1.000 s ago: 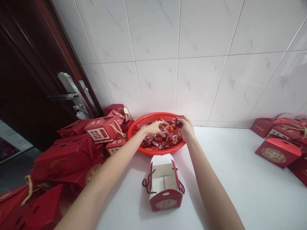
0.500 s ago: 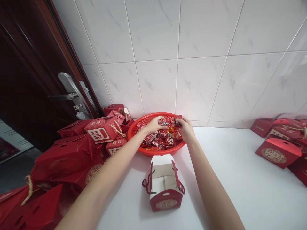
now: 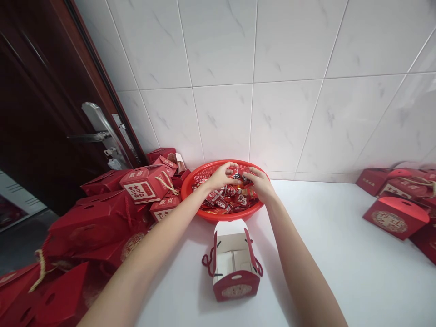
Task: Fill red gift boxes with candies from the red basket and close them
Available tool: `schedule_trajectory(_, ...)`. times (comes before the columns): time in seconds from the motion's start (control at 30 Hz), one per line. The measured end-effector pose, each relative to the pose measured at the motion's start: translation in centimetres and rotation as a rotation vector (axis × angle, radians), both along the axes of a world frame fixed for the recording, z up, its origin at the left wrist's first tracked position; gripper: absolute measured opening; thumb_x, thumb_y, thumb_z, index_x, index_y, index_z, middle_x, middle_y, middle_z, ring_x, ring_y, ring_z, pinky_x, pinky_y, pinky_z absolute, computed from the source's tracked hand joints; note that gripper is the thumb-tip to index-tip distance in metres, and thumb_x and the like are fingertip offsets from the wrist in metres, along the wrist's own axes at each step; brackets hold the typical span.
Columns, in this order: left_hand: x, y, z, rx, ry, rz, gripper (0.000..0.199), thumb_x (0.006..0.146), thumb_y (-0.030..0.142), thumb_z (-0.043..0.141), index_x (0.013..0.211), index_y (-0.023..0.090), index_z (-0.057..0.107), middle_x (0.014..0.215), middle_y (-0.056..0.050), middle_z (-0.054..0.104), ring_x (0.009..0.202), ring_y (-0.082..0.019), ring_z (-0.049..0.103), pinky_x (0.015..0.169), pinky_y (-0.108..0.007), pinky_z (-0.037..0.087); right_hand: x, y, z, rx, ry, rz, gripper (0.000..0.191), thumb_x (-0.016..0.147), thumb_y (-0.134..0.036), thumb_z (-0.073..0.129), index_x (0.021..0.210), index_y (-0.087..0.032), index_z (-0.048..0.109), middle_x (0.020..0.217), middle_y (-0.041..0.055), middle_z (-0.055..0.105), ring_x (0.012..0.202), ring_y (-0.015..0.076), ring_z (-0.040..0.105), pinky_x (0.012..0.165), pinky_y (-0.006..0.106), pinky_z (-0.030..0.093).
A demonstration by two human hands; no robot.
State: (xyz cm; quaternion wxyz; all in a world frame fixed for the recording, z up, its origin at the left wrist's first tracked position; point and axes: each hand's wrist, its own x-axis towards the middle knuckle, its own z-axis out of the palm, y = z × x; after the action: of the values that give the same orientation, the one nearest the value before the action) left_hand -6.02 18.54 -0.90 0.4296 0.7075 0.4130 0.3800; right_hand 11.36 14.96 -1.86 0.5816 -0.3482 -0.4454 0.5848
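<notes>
Both my hands are over a red plastic basket [image 3: 189, 193] heaped with wrapped candies [image 3: 223, 202]. My left hand [image 3: 220, 177] is curled at the middle of the heap, with a red-and-white wrapped candy [image 3: 235, 172] between its thumb and fingers. From the right, my right hand [image 3: 261, 184] pinches a red wrapped candy [image 3: 245, 172], partly hidden by its fingers. The two hands' fingertips are close together. In front of the basket, between my forearms, stands an open red gift box [image 3: 236, 286] with a white divided inside and dark red cord handles.
Many closed red gift boxes [image 3: 141, 184] with rope handles are piled at the left, beside a dark door with a metal handle [image 3: 98, 125]. More red boxes [image 3: 395, 218] stand at the right on the white table [image 3: 316, 236]. A tiled wall [image 3: 286, 118] rises behind.
My right hand has moved slightly left and brought its red candy closer to my left hand. The left hand has shifted a little to the right. The gift box has stayed put.
</notes>
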Motion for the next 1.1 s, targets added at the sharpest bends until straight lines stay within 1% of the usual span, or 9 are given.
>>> schedule_trajectory(0.07, 0.1, -0.1, 0.1, 0.003, -0.023, -0.041, 0.073, 0.051, 0.028, 0.093, 0.113, 0.018, 0.055, 0.104, -0.007, 0.065, 0.113, -0.028, 0.061, 0.091, -0.04, 0.051, 0.0, -0.1, 0.0, 0.004, -0.025, 0.006, 0.023, 0.061, -0.031, 0.082, 0.076, -0.021, 0.069, 0.065, -0.0023, 0.069, 0.053, 0.0132, 0.059, 0.043, 0.022, 0.043)
schedule_trajectory(0.17, 0.1, -0.4, 0.2, 0.021, -0.049, -0.057, 0.068, 0.054, 0.024, 0.091, 0.112, 0.018, 0.056, 0.109, -0.008, 0.066, 0.112, -0.027, 0.062, 0.093, -0.04, 0.051, 0.0, -0.1, 0.1, 0.039, -0.037, -0.019, 0.021, 0.063, -0.032, 0.082, 0.075, -0.018, 0.071, 0.069, 0.0003, 0.071, 0.059, 0.014, 0.063, 0.05, 0.023, 0.047)
schedule_trajectory(0.27, 0.1, -0.4, 0.3, -0.03, -0.106, -0.061, 0.061, 0.062, 0.022, 0.086, 0.116, 0.017, 0.057, 0.101, -0.005, 0.067, 0.101, -0.022, 0.065, 0.091, -0.039, 0.051, 0.0, 0.0, 0.1, 0.07, -0.032, -0.068, 0.019, 0.063, -0.032, 0.081, 0.074, -0.018, 0.073, 0.074, 0.0019, 0.073, 0.067, 0.0152, 0.065, 0.059, 0.024, 0.05)
schedule_trajectory(0.33, 0.1, -0.3, 0.3, -0.049, -0.118, -0.047, 0.059, 0.063, 0.018, 0.083, 0.116, 0.017, 0.058, 0.095, -0.003, 0.066, 0.096, -0.021, 0.066, 0.088, -0.038, 0.052, 0.0, 0.1, -0.1, 0.077, -0.031, -0.1, 0.019, 0.063, -0.032, 0.08, 0.073, -0.018, 0.074, 0.071, 0.0015, 0.073, 0.066, 0.0158, 0.064, 0.06, 0.026, 0.05)
schedule_trajectory(0.43, 0.1, -0.1, 0.2, -0.018, -0.051, -0.027, 0.059, 0.059, 0.012, 0.083, 0.113, 0.017, 0.059, 0.094, -0.003, 0.065, 0.101, -0.022, 0.064, 0.086, -0.035, 0.052, 0.1, 0.3, -0.4, 0.085, -0.024, -0.157, 0.018, 0.062, -0.034, 0.08, 0.07, -0.018, 0.073, 0.068, 0.0005, 0.072, 0.064, 0.016, 0.062, 0.061, 0.028, 0.05)
schedule_trajectory(0.63, -0.2, -0.3, 0.1, 0.001, -0.019, -0.048, 0.06, 0.059, 0.012, 0.081, 0.11, 0.02, 0.051, 0.098, -0.004, 0.064, 0.109, -0.025, 0.061, 0.083, -0.033, 0.051, 0.1, 0.4, -0.4, 0.083, -0.003, -0.215, 0.016, 0.061, -0.033, 0.079, 0.066, -0.019, 0.071, 0.065, -0.0003, 0.071, 0.061, 0.016, 0.06, 0.056, 0.027, 0.049)
schedule_trajectory(0.8, 0.1, -0.3, 0.1, 0.142, -0.017, -0.124, 0.043, 0.06, 0.018, 0.08, 0.095, 0.02, 0.056, 0.108, -0.004, 0.062, 0.112, -0.023, 0.058, 0.089, -0.032, 0.047, 0.1, 0.4, -0.3, 0.06, 0.031, -0.21, 0.016, 0.061, -0.033, 0.079, 0.064, -0.02, 0.07, 0.063, 0.0002, 0.07, 0.059, 0.0164, 0.06, 0.053, 0.027, 0.049)
schedule_trajectory(0.97, 0.2, 0.4, -0.1, 0.179, -0.052, -0.035, 0.039, 0.06, 0.023, 0.079, 0.092, 0.018, 0.057, 0.104, -0.005, 0.062, 0.107, -0.023, 0.059, 0.089, -0.034, 0.046, 0.1, 0.6, -0.2, 0.028, 0.097, -0.208, 0.019, 0.062, -0.035, 0.079, 0.068, -0.02, 0.07, 0.063, -0.0017, 0.069, 0.059, 0.0148, 0.06, 0.054, 0.026, 0.048)
schedule_trajectory(1.1, 0.1, 0.6, -0.1, 0.197, -0.088, 0.04, 0.044, 0.062, 0.028, 0.08, 0.096, 0.018, 0.054, 0.109, -0.006, 0.061, 0.105, -0.021, 0.059, 0.092, -0.035, 0.045, 0.1, 0.4, 0.1, -0.008, 0.132, -0.132, 0.022, 0.06, -0.035, 0.082, 0.07, -0.02, 0.07, 0.067, -0.0012, 0.071, 0.063, 0.0149, 0.062, 0.055, 0.025, 0.048)
